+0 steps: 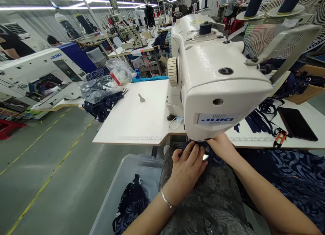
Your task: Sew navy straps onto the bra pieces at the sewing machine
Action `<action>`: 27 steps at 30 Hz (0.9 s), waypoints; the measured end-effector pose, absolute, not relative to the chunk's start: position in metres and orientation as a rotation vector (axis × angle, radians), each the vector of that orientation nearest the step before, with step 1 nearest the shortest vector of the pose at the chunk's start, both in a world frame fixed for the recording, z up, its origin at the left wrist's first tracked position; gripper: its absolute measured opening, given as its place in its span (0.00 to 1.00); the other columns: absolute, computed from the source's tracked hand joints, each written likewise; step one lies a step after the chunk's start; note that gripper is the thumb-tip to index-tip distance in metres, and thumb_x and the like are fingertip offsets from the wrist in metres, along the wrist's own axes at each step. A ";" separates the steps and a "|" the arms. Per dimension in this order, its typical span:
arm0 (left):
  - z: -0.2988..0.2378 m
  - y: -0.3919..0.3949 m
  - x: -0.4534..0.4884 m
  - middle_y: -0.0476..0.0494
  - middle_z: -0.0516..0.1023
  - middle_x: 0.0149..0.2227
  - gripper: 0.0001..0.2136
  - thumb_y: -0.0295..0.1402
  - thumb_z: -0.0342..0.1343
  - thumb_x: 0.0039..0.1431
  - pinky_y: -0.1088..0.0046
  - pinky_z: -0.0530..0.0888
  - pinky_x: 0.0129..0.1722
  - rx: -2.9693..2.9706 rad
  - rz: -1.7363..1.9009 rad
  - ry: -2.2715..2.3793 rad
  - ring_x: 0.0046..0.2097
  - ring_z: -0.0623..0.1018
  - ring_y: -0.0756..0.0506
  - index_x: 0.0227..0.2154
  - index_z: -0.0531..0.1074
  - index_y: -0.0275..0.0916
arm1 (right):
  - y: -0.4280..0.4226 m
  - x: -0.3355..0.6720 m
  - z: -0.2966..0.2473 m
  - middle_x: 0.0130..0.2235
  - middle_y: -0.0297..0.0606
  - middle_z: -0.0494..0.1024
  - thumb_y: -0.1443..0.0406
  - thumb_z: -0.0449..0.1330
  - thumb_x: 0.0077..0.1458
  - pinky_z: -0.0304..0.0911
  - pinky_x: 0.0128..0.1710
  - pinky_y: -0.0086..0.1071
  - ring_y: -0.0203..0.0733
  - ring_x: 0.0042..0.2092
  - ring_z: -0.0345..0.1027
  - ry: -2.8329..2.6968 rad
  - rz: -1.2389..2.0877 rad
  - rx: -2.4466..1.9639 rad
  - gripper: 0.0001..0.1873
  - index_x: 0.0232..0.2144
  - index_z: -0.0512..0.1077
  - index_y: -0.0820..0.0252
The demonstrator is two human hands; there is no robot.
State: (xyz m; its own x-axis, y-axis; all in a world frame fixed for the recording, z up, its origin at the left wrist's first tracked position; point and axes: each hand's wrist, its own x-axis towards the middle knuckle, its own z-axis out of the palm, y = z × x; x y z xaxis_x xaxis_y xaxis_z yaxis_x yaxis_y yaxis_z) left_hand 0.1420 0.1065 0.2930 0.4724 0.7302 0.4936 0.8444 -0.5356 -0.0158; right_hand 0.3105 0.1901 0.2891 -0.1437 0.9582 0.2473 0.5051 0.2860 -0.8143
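A white sewing machine (223, 79) stands over the work, its head hiding the needle area. Navy fabric (215, 157) lies beneath that head and hangs toward my lap. My left hand (189, 165), wearing a bracelet, has its fingers bent and pressed down on the fabric in front of the machine. A shiny metal piece (205, 157) shows beside those fingertips; I cannot make out what it is. Close by on the right, my right hand (219, 145) reaches under the machine head, which hides its fingers.
A clear plastic bin (137, 160) with navy garments (133, 201) stands below left. On the white table (142, 123) lies a small metal tool (141, 98). To the right are a black phone (297, 124), orange-handled snips (280, 138) and navy straps (259, 121). Patterned fabric (302, 174) hangs at lower right.
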 end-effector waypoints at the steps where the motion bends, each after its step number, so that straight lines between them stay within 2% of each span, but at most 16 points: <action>1: 0.293 0.107 0.142 0.41 0.74 0.53 0.15 0.36 0.51 0.68 0.62 0.61 0.54 -2.463 -0.636 -1.361 0.58 0.70 0.42 0.54 0.68 0.38 | 0.192 0.310 0.288 0.40 0.43 0.75 0.62 0.52 0.59 0.64 0.42 0.40 0.50 0.44 0.69 -1.781 0.713 -1.316 0.10 0.38 0.71 0.58; 6: 0.296 0.110 0.144 0.42 0.74 0.51 0.16 0.36 0.52 0.67 0.62 0.62 0.54 -2.459 -0.636 -1.373 0.57 0.71 0.41 0.54 0.68 0.38 | 0.200 0.311 0.281 0.42 0.46 0.76 0.63 0.52 0.57 0.64 0.46 0.45 0.52 0.45 0.69 -1.809 0.623 -1.297 0.12 0.41 0.73 0.58; 12: 0.297 0.111 0.144 0.41 0.74 0.51 0.16 0.37 0.51 0.67 0.61 0.63 0.54 -2.480 -0.666 -1.381 0.57 0.71 0.41 0.55 0.68 0.37 | 0.204 0.310 0.278 0.42 0.44 0.78 0.65 0.53 0.57 0.66 0.45 0.43 0.51 0.43 0.70 -1.836 0.587 -1.286 0.13 0.41 0.74 0.57; 16: 0.296 0.111 0.143 0.41 0.74 0.52 0.16 0.36 0.50 0.68 0.60 0.61 0.56 -2.518 -0.682 -1.389 0.58 0.70 0.42 0.55 0.67 0.37 | 0.201 0.311 0.282 0.43 0.45 0.77 0.64 0.52 0.57 0.66 0.44 0.43 0.52 0.45 0.70 -1.810 0.636 -1.288 0.12 0.41 0.74 0.58; 18: 0.295 0.111 0.141 0.41 0.74 0.52 0.15 0.36 0.50 0.69 0.60 0.61 0.56 -2.540 -0.685 -1.365 0.58 0.70 0.42 0.55 0.67 0.37 | 0.197 0.314 0.285 0.41 0.45 0.77 0.62 0.53 0.57 0.66 0.44 0.43 0.52 0.44 0.70 -1.784 0.680 -1.315 0.11 0.39 0.73 0.59; 23: 0.289 0.107 0.135 0.42 0.76 0.49 0.13 0.31 0.49 0.69 0.61 0.63 0.55 -2.604 -0.712 -1.290 0.59 0.70 0.42 0.53 0.69 0.41 | 0.179 0.328 0.290 0.27 0.34 0.71 0.57 0.53 0.62 0.65 0.33 0.35 0.44 0.32 0.67 -1.792 0.901 -1.388 0.11 0.33 0.69 0.56; 27: 0.287 0.105 0.133 0.44 0.77 0.48 0.14 0.27 0.49 0.68 0.62 0.63 0.55 -2.668 -0.756 -1.227 0.58 0.70 0.43 0.54 0.69 0.43 | 0.162 0.338 0.293 0.26 0.31 0.66 0.52 0.53 0.63 0.59 0.24 0.30 0.40 0.27 0.61 -1.852 1.078 -1.321 0.16 0.28 0.65 0.55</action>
State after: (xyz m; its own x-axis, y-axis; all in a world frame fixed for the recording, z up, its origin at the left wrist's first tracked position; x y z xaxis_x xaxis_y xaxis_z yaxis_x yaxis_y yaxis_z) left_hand 0.1325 0.1055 0.2875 0.5496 0.6825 0.4817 0.7371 -0.6676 0.1049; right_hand 0.3384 0.1616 0.2934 -0.3127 0.9496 0.0231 0.4488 0.1692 -0.8775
